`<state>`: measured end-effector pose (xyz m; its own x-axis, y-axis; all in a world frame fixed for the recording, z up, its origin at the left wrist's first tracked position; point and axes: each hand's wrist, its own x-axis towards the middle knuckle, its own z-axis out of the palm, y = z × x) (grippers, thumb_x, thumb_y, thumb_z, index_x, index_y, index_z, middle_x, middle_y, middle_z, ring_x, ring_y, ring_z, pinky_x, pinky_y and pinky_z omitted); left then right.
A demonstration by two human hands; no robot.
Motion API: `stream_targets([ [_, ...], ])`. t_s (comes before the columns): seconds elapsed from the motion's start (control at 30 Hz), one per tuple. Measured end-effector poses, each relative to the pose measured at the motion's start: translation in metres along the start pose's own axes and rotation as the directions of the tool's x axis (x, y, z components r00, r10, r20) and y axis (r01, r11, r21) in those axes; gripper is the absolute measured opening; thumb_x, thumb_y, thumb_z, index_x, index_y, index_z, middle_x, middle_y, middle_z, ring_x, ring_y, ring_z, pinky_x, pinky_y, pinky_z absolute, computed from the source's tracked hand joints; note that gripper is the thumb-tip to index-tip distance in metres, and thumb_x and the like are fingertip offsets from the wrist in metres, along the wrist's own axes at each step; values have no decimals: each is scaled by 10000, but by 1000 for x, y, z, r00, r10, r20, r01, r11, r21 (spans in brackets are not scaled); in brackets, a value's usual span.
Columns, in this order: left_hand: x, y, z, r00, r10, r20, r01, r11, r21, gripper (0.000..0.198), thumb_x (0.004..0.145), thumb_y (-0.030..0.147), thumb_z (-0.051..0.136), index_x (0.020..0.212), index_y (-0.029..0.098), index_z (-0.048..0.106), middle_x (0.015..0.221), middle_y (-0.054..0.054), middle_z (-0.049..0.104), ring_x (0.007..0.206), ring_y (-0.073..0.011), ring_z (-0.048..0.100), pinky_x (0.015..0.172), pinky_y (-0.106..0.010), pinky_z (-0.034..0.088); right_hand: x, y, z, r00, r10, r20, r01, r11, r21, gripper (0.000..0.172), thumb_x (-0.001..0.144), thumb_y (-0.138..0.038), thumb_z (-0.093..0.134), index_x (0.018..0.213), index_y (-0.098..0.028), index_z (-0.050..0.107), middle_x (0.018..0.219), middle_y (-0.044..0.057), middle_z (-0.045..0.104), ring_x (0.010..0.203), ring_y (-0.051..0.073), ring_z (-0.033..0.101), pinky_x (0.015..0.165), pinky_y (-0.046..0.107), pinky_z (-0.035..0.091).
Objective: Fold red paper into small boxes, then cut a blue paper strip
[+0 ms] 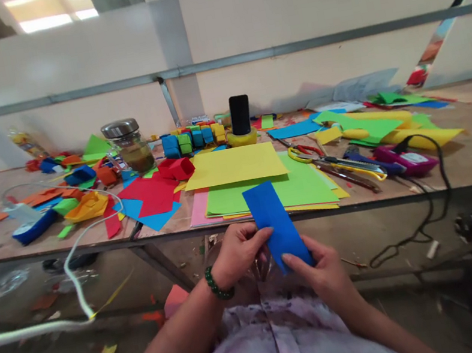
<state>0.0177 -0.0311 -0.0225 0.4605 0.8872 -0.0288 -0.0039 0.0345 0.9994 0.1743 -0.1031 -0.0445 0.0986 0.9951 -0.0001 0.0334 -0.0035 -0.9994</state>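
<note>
A blue paper rectangle point(273, 215) is held tilted just in front of the table's edge, its top overlapping the stacked sheets. My left hand point(241, 251), with a green bead bracelet at the wrist, pinches its left edge. At the lower right corner my right hand point(319, 262) grips it, thumb on the front face and fingers behind. Beyond the blue paper lies a stack of green sheets point(305, 182). A yellow sheet point(234, 166) rests on top of that stack.
Scissors point(305, 152) and a yellow cutter knife point(355, 166) lie right of the stack. A glass jar point(133, 149), small coloured paper boxes point(193, 140) and a phone point(240, 115) stand behind. A white cable point(76, 283) hangs at the left; a black cord point(442, 170) at the right.
</note>
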Motion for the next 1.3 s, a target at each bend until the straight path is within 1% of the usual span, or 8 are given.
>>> stream_targets([
  [0.13,-4,-3,4,992,22,-126,-21,1000,3,516,711,616,664,563,142,525,481,-1,534,394,-91,479,392,-198,336,2,2,0,999,-9,33,10,1000,-22,328,747,-450,713,927,-179,680,786,42,713,640,191,635,600,299,543],
  [0.33,0,-2,2,1000,-28,1,28,997,-79,474,675,577,727,659,123,594,546,-5,584,442,-87,516,445,-188,386,3,-3,-3,988,-154,6,153,975,-161,326,758,-344,696,1037,-181,652,894,45,716,741,191,655,676,283,546],
  [0.4,1,-2,2,1000,-21,-3,21,995,-93,464,661,555,751,642,121,586,537,-5,584,446,-85,514,453,-185,383,3,-7,-4,984,-179,-21,172,964,-204,317,755,-348,700,1016,-175,648,863,42,708,722,185,645,653,270,538],
  [0.6,-3,-4,5,997,-13,-72,4,992,-126,490,640,574,755,610,122,568,512,-1,562,425,-82,492,436,-188,363,4,-16,-3,996,-88,10,88,987,-133,333,747,-419,715,945,-158,658,791,40,693,645,169,619,566,255,520],
  [0.77,-6,-1,6,993,-4,-119,-11,992,-124,485,655,565,755,646,109,591,517,5,558,420,-69,472,420,-178,342,6,-11,-1,999,-41,33,41,999,-14,355,742,-426,734,969,-166,652,828,41,709,681,174,637,603,268,533],
  [0.97,-6,2,5,990,-66,128,89,979,-181,502,634,500,808,885,87,674,694,-44,672,540,-108,587,523,-202,460,13,-11,-3,984,-161,-76,158,986,-46,423,693,-384,786,1027,-191,613,884,46,727,727,184,662,639,279,535],
  [1.13,-6,2,8,997,-75,-4,71,954,-292,518,595,537,816,799,91,650,678,-36,671,525,-115,597,536,-221,491,18,-21,-6,977,-192,-91,191,981,-28,382,757,-383,745,1051,-201,585,726,10,704,632,151,639,584,250,508],
  [1.3,-6,2,10,996,-44,-74,18,944,-331,440,615,471,828,763,93,659,645,-24,666,537,-115,605,556,-218,495,20,-26,-4,978,-204,-46,205,979,17,439,738,-368,764,1097,-211,567,851,32,722,725,161,663,662,275,538],
])
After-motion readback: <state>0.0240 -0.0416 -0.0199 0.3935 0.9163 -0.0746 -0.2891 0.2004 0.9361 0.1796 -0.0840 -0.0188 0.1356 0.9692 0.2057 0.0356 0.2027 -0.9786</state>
